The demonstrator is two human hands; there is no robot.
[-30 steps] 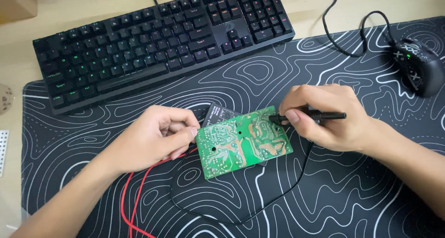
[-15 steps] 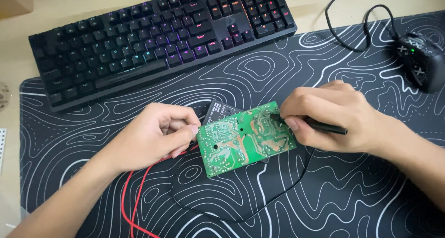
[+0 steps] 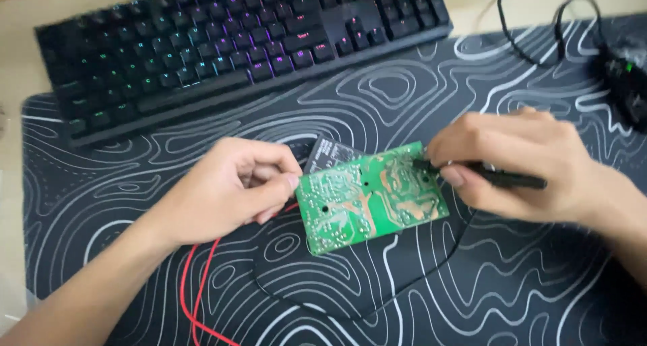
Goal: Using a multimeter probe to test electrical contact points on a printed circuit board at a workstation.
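A: What have the hands got?

B: The right hand [image 3: 519, 167] pinches a black probe [image 3: 499, 178], tip on the green circuit board [image 3: 372, 197]. The left hand [image 3: 229, 187] curls closed at the board's left edge, likely steadying it; a red wire [image 3: 192, 299] trails beneath.

A: And the board?

B: Between both hands, solder side up on the patterned mat [image 3: 431, 103]; the keyboard [image 3: 229, 42] lies beyond.

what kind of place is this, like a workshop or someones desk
Likely a home computer desk used for electronics tinkering: a black backlit keyboard, a black desk mat with white contour lines, and a green circuit board.
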